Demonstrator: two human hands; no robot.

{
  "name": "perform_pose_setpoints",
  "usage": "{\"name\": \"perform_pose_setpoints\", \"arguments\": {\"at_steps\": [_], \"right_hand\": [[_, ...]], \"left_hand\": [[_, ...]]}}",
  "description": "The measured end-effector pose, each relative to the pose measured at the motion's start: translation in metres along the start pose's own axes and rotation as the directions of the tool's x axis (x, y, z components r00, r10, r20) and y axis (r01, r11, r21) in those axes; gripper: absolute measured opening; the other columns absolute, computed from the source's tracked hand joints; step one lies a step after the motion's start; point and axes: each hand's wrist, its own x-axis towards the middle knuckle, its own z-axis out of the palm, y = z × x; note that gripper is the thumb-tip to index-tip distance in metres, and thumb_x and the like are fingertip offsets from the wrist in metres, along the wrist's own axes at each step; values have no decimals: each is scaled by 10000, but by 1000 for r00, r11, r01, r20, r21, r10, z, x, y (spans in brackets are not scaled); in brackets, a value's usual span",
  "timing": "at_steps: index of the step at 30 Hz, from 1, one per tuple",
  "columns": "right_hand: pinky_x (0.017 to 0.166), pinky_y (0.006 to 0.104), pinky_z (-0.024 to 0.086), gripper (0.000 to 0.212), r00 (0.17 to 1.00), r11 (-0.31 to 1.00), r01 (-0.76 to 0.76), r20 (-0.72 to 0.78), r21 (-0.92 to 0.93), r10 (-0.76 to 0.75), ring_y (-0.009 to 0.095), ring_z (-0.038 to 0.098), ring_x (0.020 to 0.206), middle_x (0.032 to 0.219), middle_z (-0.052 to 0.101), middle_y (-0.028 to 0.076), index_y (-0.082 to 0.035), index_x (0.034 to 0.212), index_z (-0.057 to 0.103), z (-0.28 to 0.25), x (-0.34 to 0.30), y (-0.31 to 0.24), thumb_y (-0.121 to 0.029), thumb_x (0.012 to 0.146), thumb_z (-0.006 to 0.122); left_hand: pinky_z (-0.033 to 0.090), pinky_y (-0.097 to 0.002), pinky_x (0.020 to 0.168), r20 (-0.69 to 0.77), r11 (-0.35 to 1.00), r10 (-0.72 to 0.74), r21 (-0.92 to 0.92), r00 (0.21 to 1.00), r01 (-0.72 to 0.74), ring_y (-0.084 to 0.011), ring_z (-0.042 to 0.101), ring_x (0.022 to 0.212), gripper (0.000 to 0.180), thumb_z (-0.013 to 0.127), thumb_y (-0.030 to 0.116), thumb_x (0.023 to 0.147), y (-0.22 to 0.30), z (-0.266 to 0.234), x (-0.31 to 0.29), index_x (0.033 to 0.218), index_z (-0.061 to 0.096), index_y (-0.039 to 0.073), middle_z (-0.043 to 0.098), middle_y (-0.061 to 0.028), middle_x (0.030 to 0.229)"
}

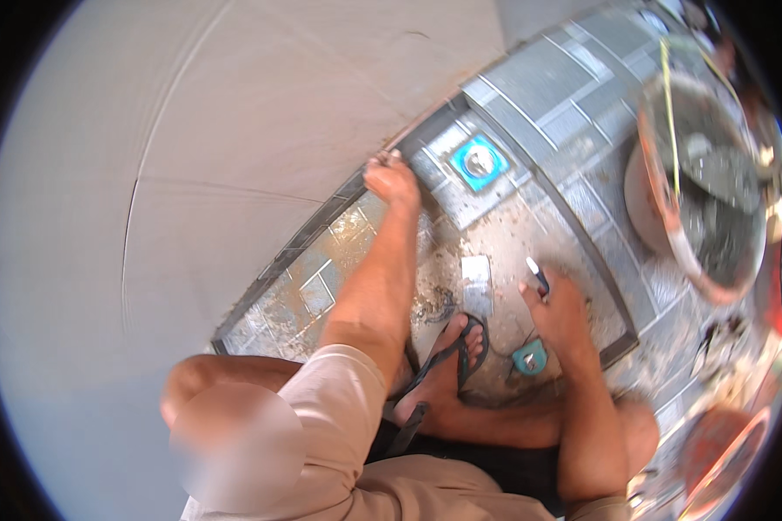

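My left hand (391,178) reaches out to the dark skirting strip (321,214) at the foot of the wall, its fingers curled together against the strip's top edge; what they hold, if anything, cannot be made out. In my right hand (562,311) is a slim marker-like tool (539,274) with a white end and a dark body, held above the bare floor. A teal tape measure (530,357) lies just below that hand. Between my two hands rests a small pale rectangular tile piece (476,282). Ahead sits a floor drain (480,162) edged in bright blue, set in a grey tile.
At the right stands a large bucket (650,195) of wet grey mortar, a trowel (723,176) lying in it. A reddish container (712,443) is at the lower right. A dark raised edging (586,243) borders the work area. My sandalled foot (447,356) is inside it.
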Motion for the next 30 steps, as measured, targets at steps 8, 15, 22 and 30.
{"name": "perform_pose_setpoints", "arguments": {"at_steps": [8, 15, 22, 30], "right_hand": [[820, 490, 529, 431, 998, 997, 55, 18, -48, -54, 423, 692, 907, 974, 710, 261, 66, 1186, 694, 19, 7, 18, -261, 914, 763], [816, 430, 519, 437, 994, 998, -57, 97, -25, 59, 344, 661, 870, 959, 699, 222, 52, 1199, 709, 19, 10, 17, -272, 912, 768], [786, 442, 522, 422, 996, 998, 57, 63, 9, -58, 344, 667, 845, 931, 705, 206, 48, 1174, 707, 31, 10, 32, -275, 908, 769], [764, 492, 517, 435, 997, 999, 43, 61, 33, -45, 422, 676, 838, 921, 695, 242, 60, 1139, 683, 22, 4, 12, -307, 917, 753]], "left_hand": [[387, -369, 1203, 76, 855, -192, -477, 978, 205, -289, 510, 1424, 632, 616, -97, 949, -29, 27, -46, 1555, 501, 43, 527, -176, 1546], [334, -375, 1236, 154, 883, -164, -418, 974, 215, -291, 421, 1506, 730, 589, -106, 956, -26, 21, -52, 1622, 417, 137, 417, -180, 1644], [366, -414, 1202, 192, 830, -116, -520, 975, 201, -305, 394, 1523, 615, 563, -38, 1018, -23, 10, -44, 1591, 406, 120, 411, -195, 1637], [536, -356, 857, 39, 737, -308, -621, 950, 265, -203, 659, 1037, 234, 727, 55, 982, -17, 17, -8, 1209, 672, 41, 704, -85, 1150]]}}
